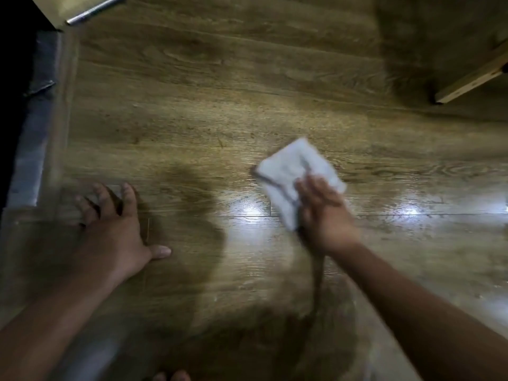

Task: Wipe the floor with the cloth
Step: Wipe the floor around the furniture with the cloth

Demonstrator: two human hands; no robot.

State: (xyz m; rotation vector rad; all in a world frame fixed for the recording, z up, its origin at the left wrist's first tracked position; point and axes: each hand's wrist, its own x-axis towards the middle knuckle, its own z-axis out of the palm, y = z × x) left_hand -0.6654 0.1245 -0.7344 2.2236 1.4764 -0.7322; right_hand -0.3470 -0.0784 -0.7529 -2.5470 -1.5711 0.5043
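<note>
Bare toes (171, 376) are poking in at the bottom edge, nearer the camera than the cloth (288, 166) and to its left. The white cloth is lying flat on the wooden floor (192, 105). The right grip (324, 213) is pressing on the cloth's near right part with fingers stretched out, released rather than clenched, and blur is softening both. The left grip (110, 226) is resting well left of the cloth, palm down on the floor, fingers spread, grasping nothing. A bright glare patch (247, 210) is shining just beside the cloth's near left edge. A wooden leg (472, 78) is standing beyond the cloth to the right, a metal bar (96, 9) is lying far beyond it to the left, and a grey strip (35, 119) is running well left of it.
</note>
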